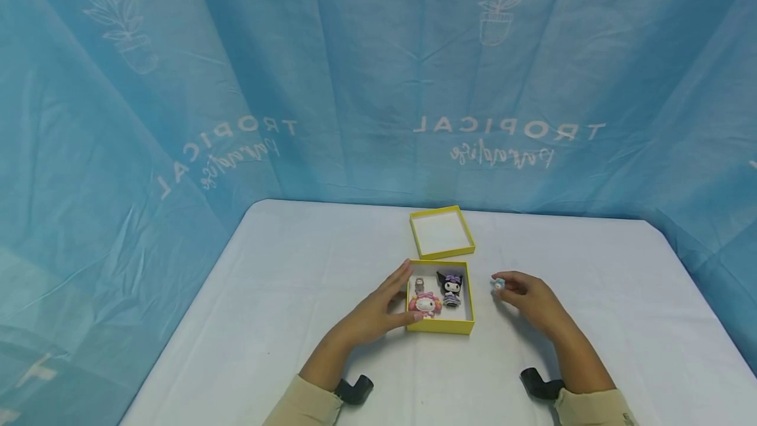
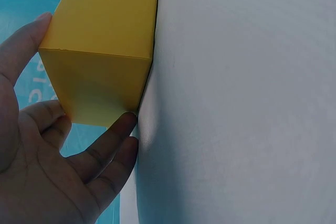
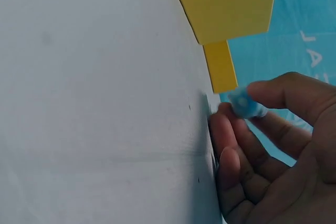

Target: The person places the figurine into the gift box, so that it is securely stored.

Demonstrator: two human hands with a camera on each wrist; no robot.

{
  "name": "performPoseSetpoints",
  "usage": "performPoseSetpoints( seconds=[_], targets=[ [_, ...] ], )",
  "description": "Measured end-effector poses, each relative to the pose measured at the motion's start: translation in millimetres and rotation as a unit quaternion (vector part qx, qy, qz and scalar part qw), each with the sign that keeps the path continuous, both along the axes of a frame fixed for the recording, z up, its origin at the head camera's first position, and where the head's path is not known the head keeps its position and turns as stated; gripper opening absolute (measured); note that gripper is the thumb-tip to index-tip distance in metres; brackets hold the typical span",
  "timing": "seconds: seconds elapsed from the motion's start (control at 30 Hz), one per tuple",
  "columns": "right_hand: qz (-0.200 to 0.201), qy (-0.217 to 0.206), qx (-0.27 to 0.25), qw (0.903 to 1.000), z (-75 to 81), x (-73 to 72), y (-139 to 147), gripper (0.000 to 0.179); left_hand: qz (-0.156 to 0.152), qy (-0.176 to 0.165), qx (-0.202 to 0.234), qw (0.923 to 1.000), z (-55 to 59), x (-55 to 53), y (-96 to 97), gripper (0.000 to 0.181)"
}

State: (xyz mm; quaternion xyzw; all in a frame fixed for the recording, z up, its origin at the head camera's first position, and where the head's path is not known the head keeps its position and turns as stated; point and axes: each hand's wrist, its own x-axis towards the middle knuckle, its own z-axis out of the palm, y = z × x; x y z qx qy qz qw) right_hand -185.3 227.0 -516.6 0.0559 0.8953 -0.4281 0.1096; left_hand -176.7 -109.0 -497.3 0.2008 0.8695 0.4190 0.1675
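Yellow card forms the open square box with a white inside (image 1: 440,327) that we steady on the white-covered tabletop (image 1: 266,321), our left hand (image 1: 372,311) spread along its left side, fingers extended and touching it rather than wrapped round it. Our right hand (image 1: 532,299) pinches a small pale-blue figurine (image 1: 499,284) between thumb and fingers, to the right of the box and clear of its wall. Inside sit a pink-and-white figurine (image 1: 426,304), a black-and-purple figurine (image 1: 452,289) and a tiny brownish figurine (image 1: 419,286); the shallow yellow-rimmed lid (image 1: 440,232) lies just behind, white inside up. We judge the step in hand to be shifting the blue piece between box and tabletop, though we cannot tell which way. Either way, the next move seems to call for a light, sure pinch, a controlled release and a box held still.
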Motion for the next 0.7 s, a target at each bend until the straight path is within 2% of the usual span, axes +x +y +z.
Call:
performPoseSetpoints(
  seconds=[0.07, 0.2, 0.4, 0.57, 0.7],
  targets=[
    [-0.002, 0.005, -0.005, 1.0000, 0.7, 0.2, 0.0, 0.041, -0.001, -0.001, 0.001, 1.0000, -0.4, -0.3, -0.2, 0.092],
    [-0.003, 0.011, -0.048, 0.9988, 3.8, 1.1, 0.2, 0.044, -0.002, -0.002, 0.002, 1.0000, -1.1, -1.0, -0.7, 0.092],
    [-0.006, 0.041, -0.076, 0.9963, 5.9, 1.6, 0.7, 0.043, 0.001, -0.006, 0.001, 1.0000, -0.6, -0.7, -0.8, 0.092],
    [-0.016, 0.057, -0.096, 0.9937, 6.8, 1.8, 0.3, 0.033, 0.001, -0.005, 0.000, 1.0000, -0.1, -1.1, -0.2, 0.093],
    [-0.014, 0.085, -0.085, 0.9927, 7.1, 3.1, -1.1, 0.025, 0.000, -0.008, 0.001, 1.0000, 0.3, -0.9, -0.1, 0.092]
  ],
)
